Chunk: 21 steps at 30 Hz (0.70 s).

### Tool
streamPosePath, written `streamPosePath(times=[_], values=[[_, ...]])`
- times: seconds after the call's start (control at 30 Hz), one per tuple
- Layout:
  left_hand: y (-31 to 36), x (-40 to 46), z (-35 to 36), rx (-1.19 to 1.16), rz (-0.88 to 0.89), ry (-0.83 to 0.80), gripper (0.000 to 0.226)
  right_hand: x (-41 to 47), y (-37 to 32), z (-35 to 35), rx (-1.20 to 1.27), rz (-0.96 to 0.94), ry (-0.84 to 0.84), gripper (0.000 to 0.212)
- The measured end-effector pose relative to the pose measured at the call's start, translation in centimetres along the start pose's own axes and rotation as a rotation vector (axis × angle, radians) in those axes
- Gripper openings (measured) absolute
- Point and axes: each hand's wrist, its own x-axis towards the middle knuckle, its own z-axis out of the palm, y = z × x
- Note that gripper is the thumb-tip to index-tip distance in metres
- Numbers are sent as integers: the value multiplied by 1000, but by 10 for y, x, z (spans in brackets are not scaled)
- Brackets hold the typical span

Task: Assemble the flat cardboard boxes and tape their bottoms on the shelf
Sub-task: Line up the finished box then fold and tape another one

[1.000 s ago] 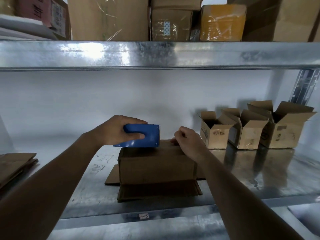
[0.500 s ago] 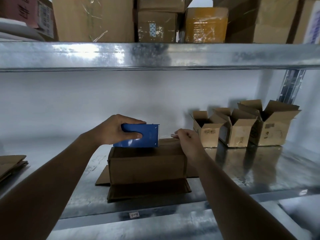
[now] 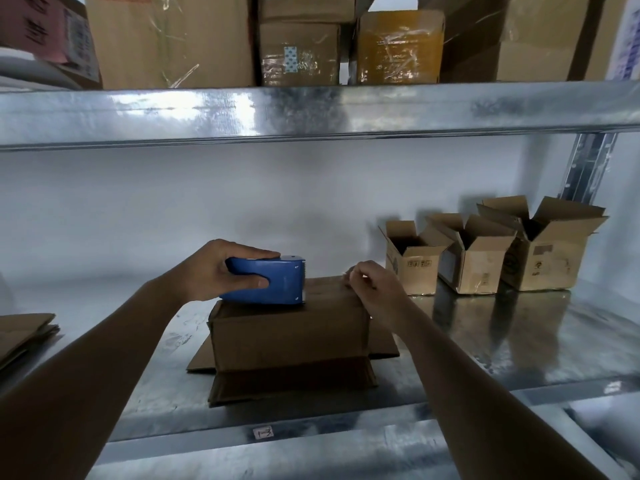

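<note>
Little changed from a moment before: left hand (image 3: 221,271) still grips blue tape dispenser (image 3: 268,280) atop upturned box (image 3: 289,332), frame centre, on shelf (image 3: 502,344). Right hand (image 3: 372,282) pinches tape end. Box long axis left-right; dispenser mouth points right.

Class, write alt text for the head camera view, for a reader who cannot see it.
A person's left hand grips a blue tape dispenser on top of an upside-down cardboard box on a metal shelf, while the right hand pinches at the box's far top edge. Three open boxes stand to the right.
</note>
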Motion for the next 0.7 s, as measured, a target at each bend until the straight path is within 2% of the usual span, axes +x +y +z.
streamPosePath(times=[0.27, 0.7], values=[[-14, -15, -16, -31, -57, 49, 51, 3, 3, 5, -109, -111, 23, 22], [-31, -58, -35, -68, -74, 193, 47, 7, -3, 8, -268, -81, 2, 20]])
